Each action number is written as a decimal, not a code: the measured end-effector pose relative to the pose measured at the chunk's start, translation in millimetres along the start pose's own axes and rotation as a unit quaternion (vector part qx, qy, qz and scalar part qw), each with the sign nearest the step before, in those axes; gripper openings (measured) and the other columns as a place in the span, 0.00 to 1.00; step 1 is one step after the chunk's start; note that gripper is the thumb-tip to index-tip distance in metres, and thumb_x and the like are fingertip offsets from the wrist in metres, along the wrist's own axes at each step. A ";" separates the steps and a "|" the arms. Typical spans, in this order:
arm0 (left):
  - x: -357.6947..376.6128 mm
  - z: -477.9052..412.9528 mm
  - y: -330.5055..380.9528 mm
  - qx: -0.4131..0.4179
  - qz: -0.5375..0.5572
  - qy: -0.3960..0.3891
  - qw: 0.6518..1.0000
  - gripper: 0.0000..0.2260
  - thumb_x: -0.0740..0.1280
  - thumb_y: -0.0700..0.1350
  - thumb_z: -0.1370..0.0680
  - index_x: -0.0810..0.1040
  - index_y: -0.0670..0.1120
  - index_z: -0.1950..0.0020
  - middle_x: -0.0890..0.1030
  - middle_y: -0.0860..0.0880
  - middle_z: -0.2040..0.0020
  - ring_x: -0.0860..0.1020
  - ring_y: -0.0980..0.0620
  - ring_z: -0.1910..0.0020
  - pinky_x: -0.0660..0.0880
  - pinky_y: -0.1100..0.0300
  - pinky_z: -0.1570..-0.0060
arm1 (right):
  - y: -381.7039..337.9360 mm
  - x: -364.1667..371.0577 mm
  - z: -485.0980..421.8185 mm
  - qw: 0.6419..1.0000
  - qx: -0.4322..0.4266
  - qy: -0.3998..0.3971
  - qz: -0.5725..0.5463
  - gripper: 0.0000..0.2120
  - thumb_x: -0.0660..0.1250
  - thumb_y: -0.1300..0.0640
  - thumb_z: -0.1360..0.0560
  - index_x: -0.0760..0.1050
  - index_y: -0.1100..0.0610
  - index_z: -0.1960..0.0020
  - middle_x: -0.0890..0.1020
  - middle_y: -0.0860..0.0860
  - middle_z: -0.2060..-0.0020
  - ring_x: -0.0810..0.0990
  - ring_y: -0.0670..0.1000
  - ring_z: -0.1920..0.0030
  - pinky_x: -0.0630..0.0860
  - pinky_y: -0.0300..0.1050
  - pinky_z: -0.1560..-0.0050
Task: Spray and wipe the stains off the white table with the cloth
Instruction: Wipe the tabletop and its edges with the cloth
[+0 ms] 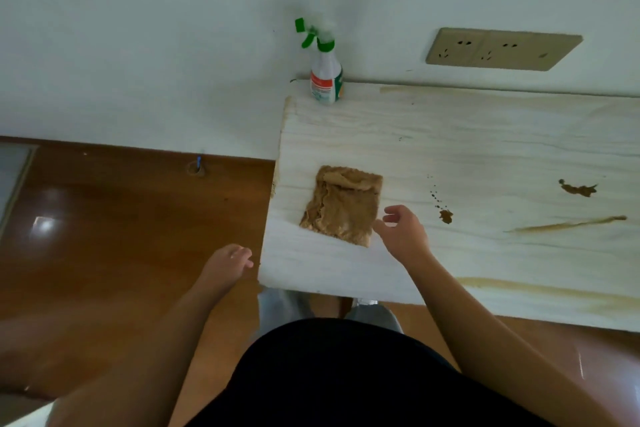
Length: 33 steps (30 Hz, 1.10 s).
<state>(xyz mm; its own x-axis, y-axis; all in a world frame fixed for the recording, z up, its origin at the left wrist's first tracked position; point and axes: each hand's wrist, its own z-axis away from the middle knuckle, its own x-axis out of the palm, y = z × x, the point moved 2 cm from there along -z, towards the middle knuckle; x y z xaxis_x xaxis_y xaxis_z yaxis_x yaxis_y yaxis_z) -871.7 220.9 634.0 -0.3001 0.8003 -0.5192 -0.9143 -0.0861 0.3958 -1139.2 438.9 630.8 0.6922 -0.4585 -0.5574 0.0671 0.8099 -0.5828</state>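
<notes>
A tan folded cloth [343, 206] lies on the white table [485, 149] near its left end. My right hand [401, 230] hovers just right of the cloth's near corner, fingers loosely spread, holding nothing. Left of the table's edge, my left hand [230, 262] hangs over the floor, relaxed and empty. A white spray bottle [325, 74] with a green trigger stands upright at the table's far left corner against the wall. Brown stains mark the table: a small blob [446, 216] with a trail of dots, a splat [577, 188], and a long streak [571, 224].
A beige double wall socket [502, 49] sits above the table's back edge. Faint yellowish smears run along the table's far edge and near edge [554, 291]. Brown wooden floor [121, 218] lies to the left of the table.
</notes>
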 end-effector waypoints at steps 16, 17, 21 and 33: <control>28.3 55.3 5.6 0.023 0.035 0.043 0.998 0.11 0.59 0.48 0.15 0.78 0.45 0.47 0.83 0.48 0.49 0.82 0.49 0.50 0.79 0.49 0.45 | -27.2 13.3 -24.4 0.999 0.003 -0.028 -0.026 0.17 0.71 0.52 0.26 0.71 0.54 0.40 0.81 0.52 0.51 0.80 0.53 0.55 0.78 0.48 0.56; 31.1 55.9 10.0 0.026 0.045 0.042 0.998 0.10 0.59 0.50 0.15 0.78 0.47 0.45 0.82 0.49 0.47 0.82 0.50 0.49 0.79 0.49 0.44 | -28.5 14.0 -25.1 1.000 -0.008 -0.022 -0.008 0.16 0.70 0.51 0.25 0.71 0.53 0.41 0.81 0.51 0.50 0.80 0.52 0.54 0.76 0.46 0.58; 37.8 49.4 36.4 0.095 -0.039 0.063 0.993 0.15 0.57 0.54 0.15 0.75 0.49 0.34 0.79 0.52 0.40 0.78 0.54 0.42 0.75 0.57 0.40 | -25.3 22.4 -29.4 0.999 -0.033 -0.007 0.003 0.18 0.70 0.53 0.24 0.68 0.53 0.38 0.79 0.48 0.49 0.78 0.52 0.52 0.72 0.44 0.58; 80.9 13.4 60.9 0.375 -0.367 0.163 0.835 0.23 0.64 0.54 0.19 0.71 0.45 0.27 0.70 0.41 0.24 0.72 0.41 0.26 0.74 0.48 0.32 | -23.4 -28.7 -20.5 0.995 -0.081 0.020 -0.062 0.18 0.70 0.59 0.25 0.76 0.48 0.36 0.82 0.47 0.55 0.82 0.48 0.57 0.80 0.43 0.59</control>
<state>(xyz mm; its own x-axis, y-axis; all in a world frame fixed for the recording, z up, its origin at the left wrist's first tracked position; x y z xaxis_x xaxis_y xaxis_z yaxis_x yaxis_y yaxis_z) -948.0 288.4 626.3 0.0972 0.2585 -0.9611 -0.4942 0.8507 0.1789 -1175.3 425.5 648.3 0.6562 -0.5682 -0.4966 0.0316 0.6782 -0.7342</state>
